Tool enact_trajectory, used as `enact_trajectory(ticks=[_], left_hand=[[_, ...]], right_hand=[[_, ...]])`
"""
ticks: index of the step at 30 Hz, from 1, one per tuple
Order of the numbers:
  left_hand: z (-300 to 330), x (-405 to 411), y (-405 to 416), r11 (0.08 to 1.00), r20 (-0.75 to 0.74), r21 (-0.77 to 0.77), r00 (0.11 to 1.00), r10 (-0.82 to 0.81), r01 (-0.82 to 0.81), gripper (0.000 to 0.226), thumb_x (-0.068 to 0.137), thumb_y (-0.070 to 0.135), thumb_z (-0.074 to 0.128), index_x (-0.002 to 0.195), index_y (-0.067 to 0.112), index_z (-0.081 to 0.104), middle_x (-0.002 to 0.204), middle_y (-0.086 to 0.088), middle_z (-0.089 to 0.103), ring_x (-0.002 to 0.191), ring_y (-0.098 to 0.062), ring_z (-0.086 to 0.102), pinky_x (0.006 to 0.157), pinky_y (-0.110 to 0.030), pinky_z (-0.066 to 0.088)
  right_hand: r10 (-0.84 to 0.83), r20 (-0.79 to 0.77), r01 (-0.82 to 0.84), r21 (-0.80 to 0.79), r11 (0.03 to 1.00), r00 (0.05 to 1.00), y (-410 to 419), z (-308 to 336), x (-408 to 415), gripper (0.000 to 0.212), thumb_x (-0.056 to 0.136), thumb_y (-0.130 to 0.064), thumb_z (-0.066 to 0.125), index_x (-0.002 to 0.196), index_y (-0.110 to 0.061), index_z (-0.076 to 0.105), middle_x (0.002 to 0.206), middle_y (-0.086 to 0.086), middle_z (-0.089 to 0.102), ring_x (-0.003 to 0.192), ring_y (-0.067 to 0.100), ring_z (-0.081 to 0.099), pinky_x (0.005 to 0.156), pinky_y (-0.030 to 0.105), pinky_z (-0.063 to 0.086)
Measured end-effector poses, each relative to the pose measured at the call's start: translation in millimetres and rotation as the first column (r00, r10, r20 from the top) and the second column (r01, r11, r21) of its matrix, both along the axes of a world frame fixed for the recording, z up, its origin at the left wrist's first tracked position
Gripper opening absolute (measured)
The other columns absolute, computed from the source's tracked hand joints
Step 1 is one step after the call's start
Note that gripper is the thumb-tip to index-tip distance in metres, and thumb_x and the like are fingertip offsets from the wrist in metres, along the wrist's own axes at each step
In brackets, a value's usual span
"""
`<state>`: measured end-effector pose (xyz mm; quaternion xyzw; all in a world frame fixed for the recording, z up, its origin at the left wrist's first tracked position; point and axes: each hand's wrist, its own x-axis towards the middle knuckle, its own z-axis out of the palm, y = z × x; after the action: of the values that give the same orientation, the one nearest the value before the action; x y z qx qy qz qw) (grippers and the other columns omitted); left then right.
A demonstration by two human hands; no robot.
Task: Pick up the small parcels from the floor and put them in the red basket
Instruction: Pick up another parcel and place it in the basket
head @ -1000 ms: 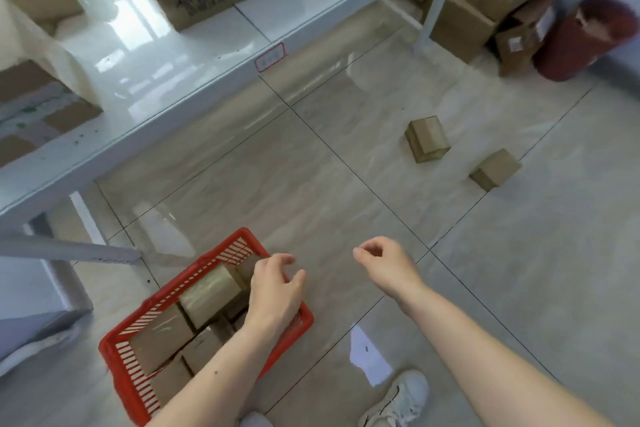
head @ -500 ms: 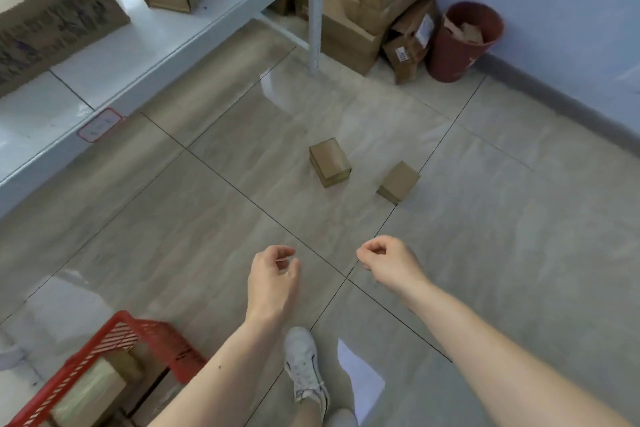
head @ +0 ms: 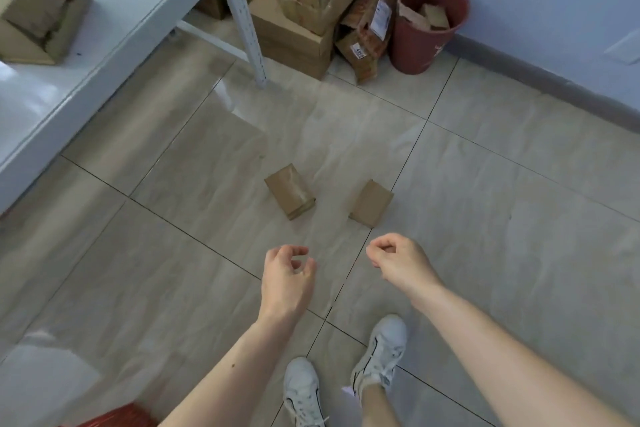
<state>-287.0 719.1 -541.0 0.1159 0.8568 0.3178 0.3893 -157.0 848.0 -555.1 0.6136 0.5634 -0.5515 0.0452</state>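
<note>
Cardboard scraps are seen stuffed in the maroon bin (head: 429, 35) at 1 o'clock. Two small parcels (head: 290, 191) (head: 371, 203) are left on the floor, while the left hand (head: 287, 279) and right hand (head: 401, 262) are held empty, fingers loosely curled. Only the red basket (head: 117, 418) rim is caught at 7 o'clock.

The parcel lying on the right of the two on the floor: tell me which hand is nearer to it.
Right. The right hand is just below that parcel; the left hand is further off, below the other parcel.

Two parcels lie on the floor (head: 502, 253): the left parcel (head: 290, 191) and, near it, the right parcel (head: 371, 203). Nearer than the parcels, left hand (head: 287, 282) and right hand (head: 401, 263) hang loosely curled, holding nothing. Basket (head: 117, 418) edge shows bottom-left.
</note>
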Motion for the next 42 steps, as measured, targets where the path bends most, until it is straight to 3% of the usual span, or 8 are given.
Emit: enact_trajectory(ticks=[9, 13, 16, 23, 27, 30, 34, 42], left_hand=[[-61, 16, 114, 0.994, 0.065, -0.048, 0.993, -0.095, 0.098, 0.044, 0.092, 0.028, 0.057, 0.134, 0.015, 0.050, 0.139, 0.003, 0.038, 0.107, -0.009, 0.049, 0.100, -0.037, 0.046], [-113, 24, 147, 0.983, 0.094, -0.073, 0.983, -0.160, 0.167, 0.051, 0.093, 0.029, 0.057, 0.139, 0.013, 0.044, 0.148, -0.001, 0.032, 0.130, -0.017, 0.043, 0.108, -0.036, 0.039], [-155, 23, 166, 0.972, 0.108, -0.088, 0.972, -0.210, 0.220, 0.057, 0.093, 0.029, 0.057, 0.143, 0.010, 0.039, 0.155, -0.004, 0.024, 0.141, -0.020, 0.031, 0.115, -0.038, 0.030], [-251, 24, 205, 0.963, 0.155, -0.101, 0.960, -0.233, 0.250, 0.060, 0.096, 0.028, 0.053, 0.148, 0.009, 0.030, 0.159, -0.005, 0.019, 0.146, -0.016, 0.022, 0.111, -0.020, 0.021], [-299, 16, 218, 0.964, 0.179, -0.116, 0.960, -0.217, 0.239, 0.061, 0.098, 0.026, 0.050, 0.151, 0.010, 0.025, 0.159, -0.004, 0.021, 0.144, -0.017, 0.026, 0.109, -0.019, 0.021], [-328, 11, 228, 0.959, 0.195, -0.133, 0.956, -0.221, 0.249, 0.060, 0.099, 0.025, 0.047, 0.152, 0.013, 0.022, 0.158, -0.002, 0.026, 0.138, -0.018, 0.037, 0.104, -0.018, 0.025], [-356, 9, 238, 0.932, 0.258, -0.193, 0.933, -0.252, 0.305, 0.057, 0.098, 0.022, 0.046, 0.150, 0.011, 0.026, 0.151, -0.007, 0.039, 0.136, -0.024, 0.041, 0.110, -0.028, 0.032], [-305, 4, 244, 0.963, 0.268, -0.142, 0.945, -0.187, 0.230, 0.042, 0.095, 0.016, 0.049, 0.136, 0.014, 0.043, 0.136, 0.000, 0.047, 0.125, -0.023, 0.048, 0.099, -0.026, 0.038]], right_hand=[[-0.049, 0.081, 0.054, -0.058, 0.997, 0.996, 96, -76, 13, 0.019, 0.085, -0.028, 0.064, 0.100, -0.019, 0.057, 0.102, 0.007, 0.068, 0.097, 0.025, 0.066, 0.085, 0.040, 0.053], [-0.066, 0.088, 0.071, -0.054, 0.996, 0.994, 118, -122, 13, 0.028, 0.089, -0.029, 0.061, 0.112, -0.015, 0.056, 0.107, 0.004, 0.066, 0.100, 0.025, 0.065, 0.089, 0.041, 0.053], [-0.057, 0.092, 0.063, -0.058, 0.996, 0.994, 130, -158, 10, 0.032, 0.092, -0.028, 0.058, 0.119, -0.010, 0.054, 0.105, 0.000, 0.063, 0.099, 0.021, 0.060, 0.084, 0.030, 0.045], [-0.027, 0.158, 0.050, -0.143, 0.988, 0.987, 159, -254, 6, 0.050, 0.094, -0.031, 0.054, 0.137, -0.007, 0.042, 0.133, 0.009, 0.054, 0.119, 0.026, 0.054, 0.089, 0.027, 0.037], [0.017, 0.188, 0.025, -0.220, 0.975, 0.982, 172, -303, -3, 0.051, 0.095, -0.032, 0.054, 0.136, -0.005, 0.042, 0.123, 0.008, 0.054, 0.114, 0.026, 0.053, 0.092, 0.031, 0.039], [0.004, 0.189, 0.049, -0.271, 0.961, 0.982, 178, -336, -11, 0.037, 0.094, -0.033, 0.053, 0.118, -0.005, 0.053, 0.107, 0.007, 0.056, 0.099, 0.027, 0.055, 0.083, 0.033, 0.042], [-0.098, 0.161, 0.146, -0.322, 0.935, 0.982, 186, -360, -18, 0.033, 0.092, -0.033, 0.052, 0.113, -0.010, 0.058, 0.110, 0.006, 0.063, 0.098, 0.023, 0.060, 0.085, 0.036, 0.049], [-0.159, 0.095, 0.177, -0.218, 0.960, 0.983, 192, -309, -37, 0.024, 0.096, -0.022, 0.049, 0.112, -0.007, 0.056, 0.092, 0.005, 0.060, 0.078, 0.019, 0.056, 0.074, 0.034, 0.047]])
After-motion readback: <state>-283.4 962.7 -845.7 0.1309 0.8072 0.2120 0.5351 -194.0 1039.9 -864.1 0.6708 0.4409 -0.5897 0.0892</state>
